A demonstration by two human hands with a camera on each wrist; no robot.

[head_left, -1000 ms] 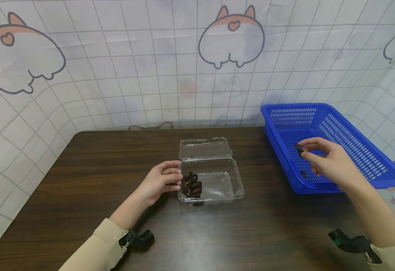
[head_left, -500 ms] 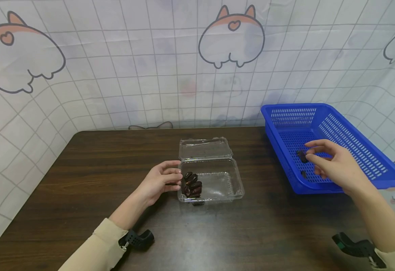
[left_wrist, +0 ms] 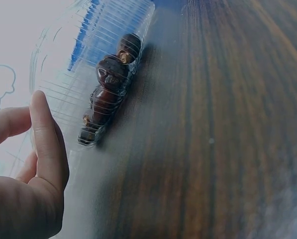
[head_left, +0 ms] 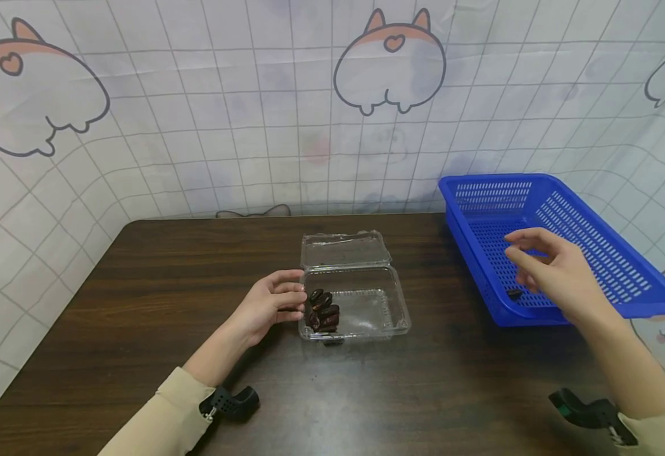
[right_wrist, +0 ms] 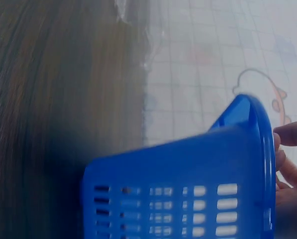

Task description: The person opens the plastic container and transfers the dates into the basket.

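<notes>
A clear plastic clamshell box (head_left: pixel 361 310) stands on the table with its lid (head_left: pixel 346 250) raised toward the wall. Several dark brown dates (head_left: pixel 323 310) lie along the left side of the box, and the left wrist view shows them through the ribbed wall. My left hand (head_left: pixel 270 305) rests its fairly straight fingers against that side. Over a blue plastic basket (head_left: pixel 472 285) hovers my right hand (head_left: pixel 555 266), thumb and index finger bent toward each other, with a small gap and nothing visible between them. Below them a dark date (head_left: pixel 515 294) lies on the basket floor, partly near the hand.
The dark wooden table (head_left: pixel 196 253) ends at a wall sheet (head_left: pixel 224 145) with a grid and cartoon print. A thin cable (head_left: pixel 255 214) lies along the back edge. The basket's high rim stands close to my right hand in the right wrist view.
The date that my right fingers held is no longer seen between them. My right hand shifted right, then back left and slightly up. My left hand and the box stayed still.
</notes>
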